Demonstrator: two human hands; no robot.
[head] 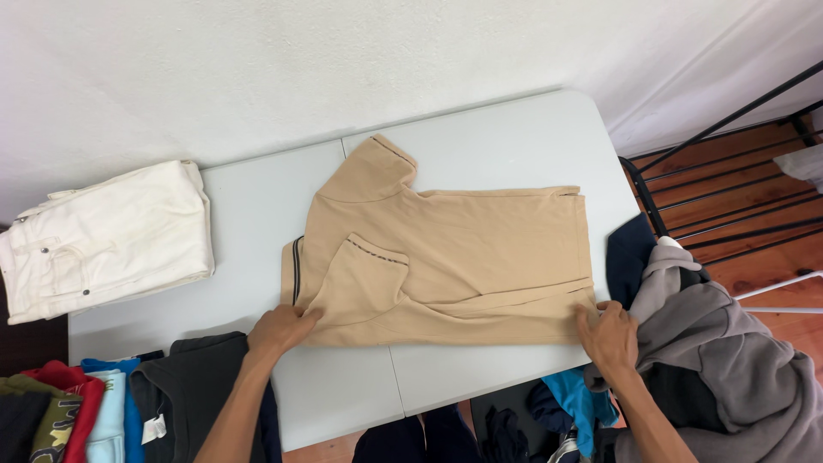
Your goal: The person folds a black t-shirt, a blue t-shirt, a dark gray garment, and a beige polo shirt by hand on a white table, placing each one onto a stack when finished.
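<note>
As both forearms stretch forward from the bottom of the head view, the left hand [279, 330] lands flat-fingered on the near left corner of the tan polo shirt [454, 257], fingers closed together and pinching the folded shoulder edge against the table [514, 129]. Over on the other side, the right hand [610, 336] curls down on the shirt's near right corner, at the hem, fingers bent and gripping the fabric there. Both wrists are low, both arms angle inward, elbows out of frame.

The shirt lies face down across the middle of the pale grey folding table, collar end to the left, hem to the right. Its near side is folded over onto the back, with one short sleeve lying on top; the other sleeve points up toward the wall. A dark striped trim shows at the collar edge.

No real containers here, but there are piles. At far left sits a folded pair of white trousers [107, 236] on the table's end. At the lower left, a stack of folded tops [77, 407] in red, blue, olive and dark grey overlaps the table's near edge. To the right, a heap of unfolded clothes, topped by a grey hoodie [729, 360], is just beside the right hand. A black metal rack [729, 163] stands behind it on the wooden floor [771, 257].
</note>
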